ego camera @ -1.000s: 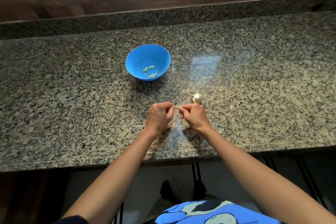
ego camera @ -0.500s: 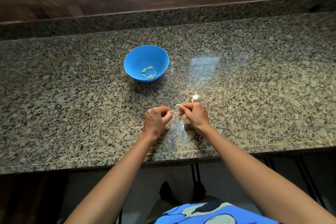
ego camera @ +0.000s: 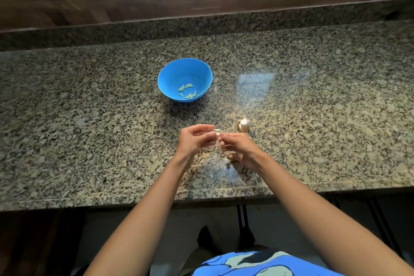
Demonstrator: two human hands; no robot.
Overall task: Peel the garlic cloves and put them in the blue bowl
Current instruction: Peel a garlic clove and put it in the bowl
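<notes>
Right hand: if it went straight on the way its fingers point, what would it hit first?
Most likely the left hand: the right hand points left at it, with only the garlic clove they both pinch between.

Counter [ego camera: 89, 130]: runs left to right, upstand [ego camera: 201, 27] along its far edge.
Bowl [ego camera: 179, 71]: on the counter, left of centre, behind the hands.
Peeled cloves [ego camera: 188, 86]: in the bowl.
Garlic bulb [ego camera: 243, 125]: on the counter, right of and nearer than the bowl, just behind the right hand [ego camera: 240, 147].
Left hand [ego camera: 193, 139]: beside the right, above the counter's near part.
Clove [ego camera: 216, 133]: pinched between both hands.
</notes>
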